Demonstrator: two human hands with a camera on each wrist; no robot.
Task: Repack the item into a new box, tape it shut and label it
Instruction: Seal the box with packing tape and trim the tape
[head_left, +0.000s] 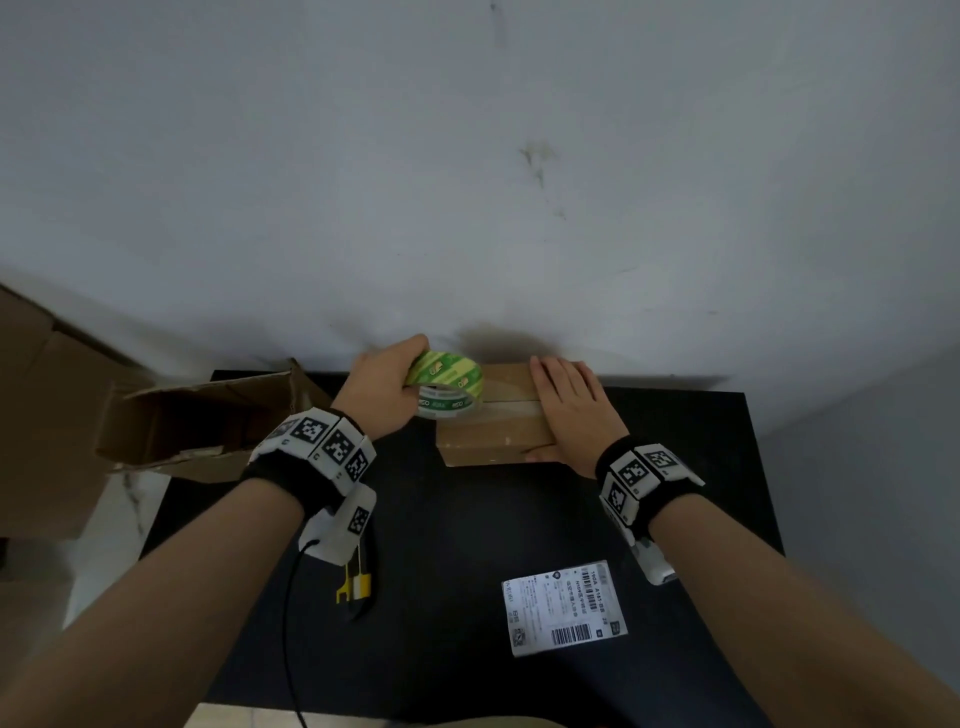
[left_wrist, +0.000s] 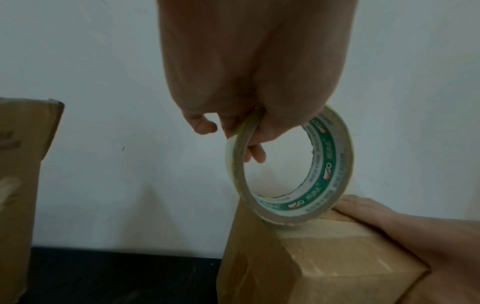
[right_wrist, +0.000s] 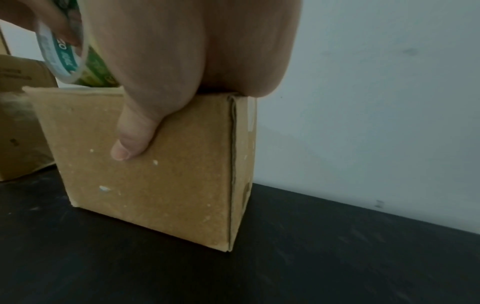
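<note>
A small closed cardboard box stands at the back of the black table, near the wall. My right hand lies flat on the box's top with straight fingers, and its thumb presses the near side. My left hand grips a roll of clear tape with a green and white core, held upright over the box's left top edge. A strip of clear tape runs along the top seam from the roll toward my right hand.
An opened, torn cardboard box lies on its side at the table's back left. A printed shipping label lies on the front right of the table. A yellow utility knife rests under my left wrist. Larger cartons stand left of the table.
</note>
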